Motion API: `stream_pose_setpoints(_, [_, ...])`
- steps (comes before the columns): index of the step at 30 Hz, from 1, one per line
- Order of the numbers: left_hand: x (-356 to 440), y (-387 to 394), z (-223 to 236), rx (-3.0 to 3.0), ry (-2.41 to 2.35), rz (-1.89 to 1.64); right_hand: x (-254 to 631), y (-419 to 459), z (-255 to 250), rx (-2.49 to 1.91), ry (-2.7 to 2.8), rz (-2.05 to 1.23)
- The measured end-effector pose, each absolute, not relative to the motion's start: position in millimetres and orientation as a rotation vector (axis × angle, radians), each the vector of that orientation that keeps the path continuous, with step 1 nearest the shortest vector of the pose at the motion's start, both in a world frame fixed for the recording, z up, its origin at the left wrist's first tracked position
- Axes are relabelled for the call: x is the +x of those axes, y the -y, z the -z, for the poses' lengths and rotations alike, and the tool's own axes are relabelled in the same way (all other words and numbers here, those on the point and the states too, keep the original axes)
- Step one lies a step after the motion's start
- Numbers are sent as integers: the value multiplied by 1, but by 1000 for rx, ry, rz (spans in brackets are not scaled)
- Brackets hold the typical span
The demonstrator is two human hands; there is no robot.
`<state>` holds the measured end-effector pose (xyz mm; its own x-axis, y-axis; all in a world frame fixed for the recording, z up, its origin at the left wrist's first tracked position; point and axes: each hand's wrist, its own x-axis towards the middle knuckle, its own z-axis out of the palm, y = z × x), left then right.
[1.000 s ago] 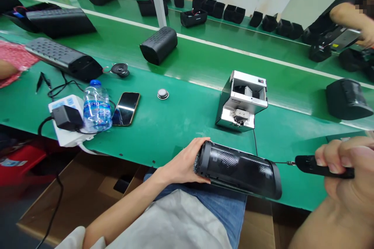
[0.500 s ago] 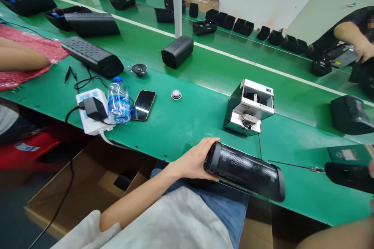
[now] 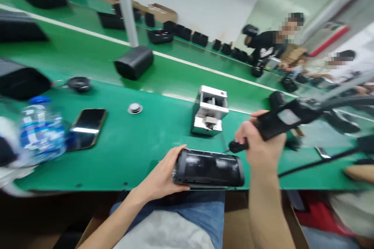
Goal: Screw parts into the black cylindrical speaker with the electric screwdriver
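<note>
My left hand is wrapped round the left end of a long black speaker, which lies over the table's front edge with its glossy side towards me. A black electric screwdriver with a pale label is in my right hand. The screwdriver slopes down to the left, its tip close to the speaker's upper right edge; motion blur hides whether they touch. Just behind the speaker stands a small silver and black machine.
Left on the green table are a small round metal part, a phone, a water bottle and a loose speaker driver. Another speaker sits on the green belt behind. Co-workers are at the far right.
The view has swung right, so things appear farther left. My right hand has come in from the right edge with the screwdriver, towards the speaker. My left hand still holds the speaker.
</note>
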<state>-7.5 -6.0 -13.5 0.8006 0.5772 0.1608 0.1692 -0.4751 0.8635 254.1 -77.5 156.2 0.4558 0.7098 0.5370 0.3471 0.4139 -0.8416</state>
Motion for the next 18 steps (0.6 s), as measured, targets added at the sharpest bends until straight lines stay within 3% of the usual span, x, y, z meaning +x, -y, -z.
stream_pose_setpoints(18, [-8, 4, 25, 2072, -677, -539, 264, 78, -146, -1015, 1270, -662])
